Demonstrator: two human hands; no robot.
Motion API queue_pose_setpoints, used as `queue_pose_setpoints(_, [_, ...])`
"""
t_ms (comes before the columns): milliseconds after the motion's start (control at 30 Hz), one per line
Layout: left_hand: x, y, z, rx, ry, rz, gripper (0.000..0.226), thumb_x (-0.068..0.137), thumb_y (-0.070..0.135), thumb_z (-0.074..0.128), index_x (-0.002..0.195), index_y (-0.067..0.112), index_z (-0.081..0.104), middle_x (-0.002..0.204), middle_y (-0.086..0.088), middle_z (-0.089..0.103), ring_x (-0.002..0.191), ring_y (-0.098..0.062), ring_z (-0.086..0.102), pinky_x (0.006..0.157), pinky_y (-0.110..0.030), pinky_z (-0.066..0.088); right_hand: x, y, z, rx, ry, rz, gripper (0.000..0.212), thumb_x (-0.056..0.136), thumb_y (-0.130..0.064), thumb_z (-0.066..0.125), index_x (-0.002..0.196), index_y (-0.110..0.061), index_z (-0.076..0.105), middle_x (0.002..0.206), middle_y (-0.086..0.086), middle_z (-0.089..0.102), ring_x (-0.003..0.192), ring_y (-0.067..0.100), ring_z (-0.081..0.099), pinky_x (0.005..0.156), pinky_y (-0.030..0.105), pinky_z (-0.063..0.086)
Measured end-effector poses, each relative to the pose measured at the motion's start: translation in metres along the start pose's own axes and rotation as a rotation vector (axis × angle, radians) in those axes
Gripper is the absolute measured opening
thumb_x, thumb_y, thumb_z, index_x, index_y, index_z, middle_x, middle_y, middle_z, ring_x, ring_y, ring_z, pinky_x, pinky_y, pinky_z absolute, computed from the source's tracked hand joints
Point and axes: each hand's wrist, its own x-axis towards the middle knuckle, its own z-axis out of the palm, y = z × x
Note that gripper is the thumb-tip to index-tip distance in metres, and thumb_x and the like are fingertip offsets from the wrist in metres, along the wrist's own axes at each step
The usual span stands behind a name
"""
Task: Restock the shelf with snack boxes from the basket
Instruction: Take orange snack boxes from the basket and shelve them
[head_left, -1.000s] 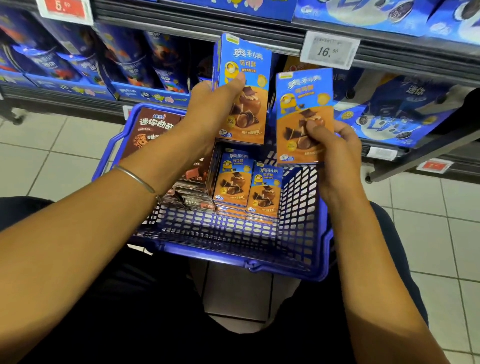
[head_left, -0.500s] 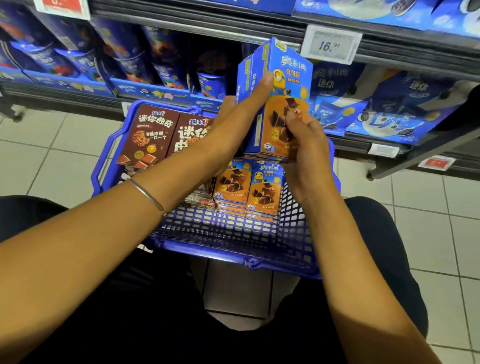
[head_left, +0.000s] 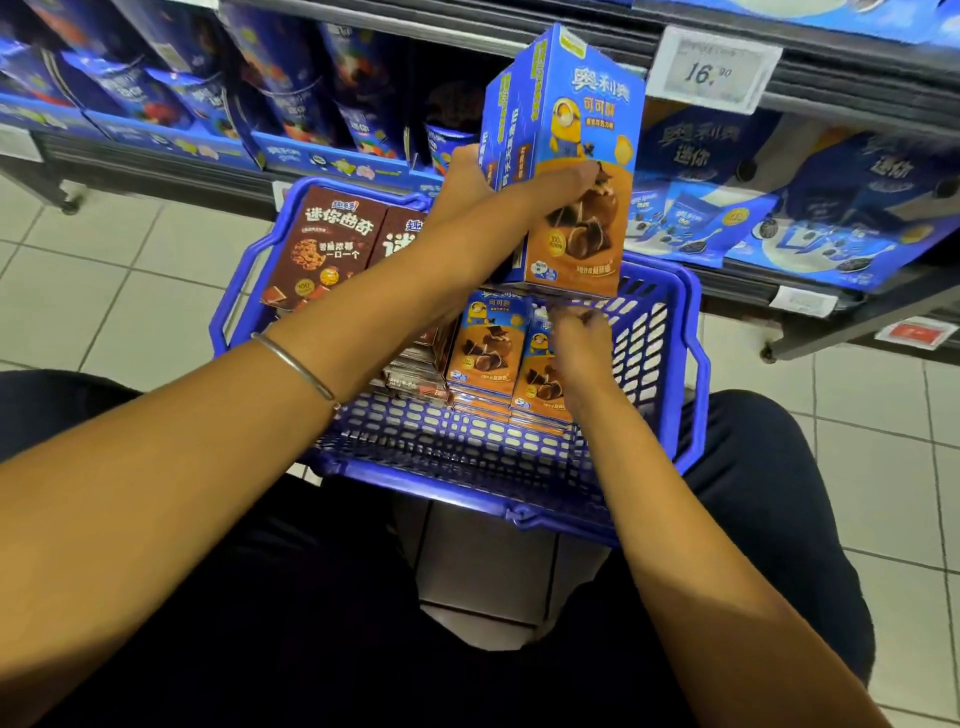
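Clamped between thumb and fingers, the left hand (head_left: 488, 192) holds two boxes (head_left: 576, 156) upright and pressed together, above the basket (head_left: 693, 364) and in front of the shelf (head_left: 135, 161). Head view: the right hand (head_left: 579, 353) (blurred) is down on the stack (head_left: 485, 348) in the basket; whether it grips anything cannot be told. The likely risk is that one hand pinching a pair lets the rear box slide free and drop if the squeeze eases.
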Motion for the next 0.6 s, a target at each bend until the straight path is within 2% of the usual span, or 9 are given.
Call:
queue_pose_setpoints(67, [-0.002, -0.001, 0.0, 0.007, -0.005, 0.004, 0.05, 0.091, 0.024, 0.086, 0.128, 0.019, 0.052, 0.12, -0.003, 0.078, 0.103, -0.02, 0.08, 0.093, -0.045, 0.065, 0.004, 0.019, 0.015, -0.147, -0.01, -0.017, 0.034, 0.099, -0.038, 0.061, 0.111, -0.007, 0.056, 0.083, 0.001, 0.058, 0.075, 0.019, 0.055, 0.071, 0.035, 0.044])
queue_pose_setpoints(133, [-0.003, -0.002, 0.0, 0.018, -0.008, -0.003, 0.055, 0.091, 0.025, 0.086, 0.133, 0.017, 0.052, 0.122, -0.002, 0.078, 0.105, -0.019, 0.079, 0.095, -0.045, 0.064, 0.005, 0.032, 0.031, -0.342, -0.046, -0.016, 0.043, 0.096, -0.045, 0.061, 0.113, -0.006, 0.056, 0.104, 0.011, 0.064, 0.096, 0.031, 0.062, 0.083, 0.044, 0.049])
queue_pose_setpoints(200, [-0.004, -0.003, 0.001, 0.041, -0.008, -0.008, 0.061, 0.09, 0.027, 0.087, 0.138, 0.014, 0.051, 0.125, -0.002, 0.077, 0.107, -0.018, 0.078, 0.097, -0.044, 0.064, 0.004, 0.041, 0.045, -0.466, -0.076, -0.017, 0.05, 0.095, -0.047, 0.059, 0.122, -0.006, 0.052, 0.127, 0.018, 0.056, 0.119, 0.038, 0.055, 0.092, 0.05, 0.046])
queue_pose_setpoints(267, [-0.004, -0.004, 0.0, 0.053, -0.009, -0.009, 0.065, 0.09, 0.027, 0.087, 0.141, 0.012, 0.05, 0.125, -0.002, 0.076, 0.107, -0.018, 0.078, 0.096, -0.042, 0.064, 0.001, 0.047, 0.056, -0.566, -0.071, -0.034, 0.06, 0.094, -0.047, 0.059, 0.136, -0.007, 0.044, 0.138, 0.019, 0.044, 0.128, 0.04, 0.045, 0.097, 0.047, 0.042])
queue_pose_setpoints(333, [-0.004, -0.006, 0.0, 0.059, -0.014, -0.007, 0.065, 0.09, 0.028, 0.087, 0.141, 0.011, 0.051, 0.124, -0.001, 0.077, 0.105, -0.015, 0.079, 0.093, -0.039, 0.065, -0.001, 0.052, 0.06, -0.566, -0.046, -0.04, 0.06, 0.093, -0.042, 0.06, 0.138, -0.008, 0.039, 0.138, 0.02, 0.041, 0.128, 0.042, 0.042, 0.099, 0.047, 0.04])
queue_pose_setpoints(433, [-0.005, -0.008, -0.001, 0.064, -0.023, -0.006, 0.067, 0.089, 0.029, 0.088, 0.141, 0.012, 0.05, 0.125, -0.001, 0.077, 0.107, -0.016, 0.078, 0.097, -0.042, 0.064, -0.005, 0.052, 0.06, -0.436, 0.024, -0.044, 0.049, 0.093, -0.034, 0.063, 0.13, -0.012, 0.039, 0.129, 0.018, 0.048, 0.124, 0.042, 0.045, 0.091, 0.045, 0.041])
queue_pose_setpoints(533, [-0.006, -0.006, -0.002, 0.076, -0.026, -0.003, 0.067, 0.089, 0.031, 0.088, 0.141, 0.012, 0.051, 0.125, -0.001, 0.077, 0.108, -0.017, 0.078, 0.098, -0.044, 0.063, -0.012, 0.052, 0.058, -0.429, 0.065, -0.082, 0.053, 0.09, -0.025, 0.063, 0.135, -0.019, 0.035, 0.124, 0.014, 0.054, 0.117, 0.04, 0.051, 0.09, 0.049, 0.047])
queue_pose_setpoints(600, [-0.006, -0.005, -0.001, 0.079, -0.024, 0.002, 0.066, 0.089, 0.031, 0.088, 0.141, 0.012, 0.052, 0.124, -0.001, 0.077, 0.107, -0.017, 0.078, 0.097, -0.044, 0.064, -0.016, 0.052, 0.055, -0.393, 0.047, -0.097, 0.057, 0.089, -0.016, 0.063, 0.138, -0.022, 0.033, 0.125, 0.014, 0.05, 0.106, 0.037, 0.053, 0.079, 0.046, 0.047])
